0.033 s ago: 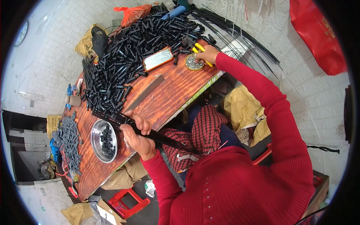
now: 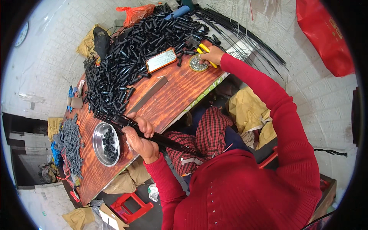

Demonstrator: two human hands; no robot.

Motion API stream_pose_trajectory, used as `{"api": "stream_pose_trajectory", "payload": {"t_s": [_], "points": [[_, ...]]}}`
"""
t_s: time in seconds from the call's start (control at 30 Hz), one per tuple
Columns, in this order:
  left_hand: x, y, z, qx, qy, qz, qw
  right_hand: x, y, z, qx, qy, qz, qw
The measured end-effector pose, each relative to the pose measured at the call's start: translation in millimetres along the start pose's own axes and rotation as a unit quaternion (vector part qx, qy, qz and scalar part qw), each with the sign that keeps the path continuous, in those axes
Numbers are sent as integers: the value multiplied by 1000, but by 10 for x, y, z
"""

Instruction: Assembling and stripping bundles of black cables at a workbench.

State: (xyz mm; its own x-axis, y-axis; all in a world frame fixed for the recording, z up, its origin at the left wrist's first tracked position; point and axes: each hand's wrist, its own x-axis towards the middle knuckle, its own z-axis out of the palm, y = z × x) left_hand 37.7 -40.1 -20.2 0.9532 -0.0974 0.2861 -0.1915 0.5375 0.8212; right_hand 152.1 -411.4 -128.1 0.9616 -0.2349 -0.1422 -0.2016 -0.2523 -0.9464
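Fingers [image 2: 145,126] of the left hand [image 2: 141,145] are clamped around a bundle of thin black rods [image 2: 170,143]. The bundle is held on a slant, its top end over the desk [image 2: 172,98] and its low end over the lap. Past it, a flat brown bar [image 2: 148,94] is laid on the desk, and a big heap of black tubes [image 2: 153,36] is spread behind. To the right, a round yellow dish [image 2: 197,71] is filled with small shiny bits [image 2: 196,64]. The dish is touched by the right hand [image 2: 212,56]; whether its fingers are closed on a bit cannot be told. Yellow-handled pliers [image 2: 204,48] are seen against that hand.
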Motion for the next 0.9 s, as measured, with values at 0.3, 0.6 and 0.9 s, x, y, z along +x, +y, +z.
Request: {"api": "stream_pose_trajectory", "payload": {"t_s": [0.3, 0.6, 0.9], "points": [[13, 0, -32, -4, -1, -8, 1000, -14, 4, -10, -8, 5, 12, 1000], [-27, 3, -46, -5, 1, 2, 1000, -173, -193, 49, 67, -17, 41, 997], [-65, -10, 80, 27, -23, -10, 999, -1087, -1209, 566, 183, -212, 3, 960]]}}
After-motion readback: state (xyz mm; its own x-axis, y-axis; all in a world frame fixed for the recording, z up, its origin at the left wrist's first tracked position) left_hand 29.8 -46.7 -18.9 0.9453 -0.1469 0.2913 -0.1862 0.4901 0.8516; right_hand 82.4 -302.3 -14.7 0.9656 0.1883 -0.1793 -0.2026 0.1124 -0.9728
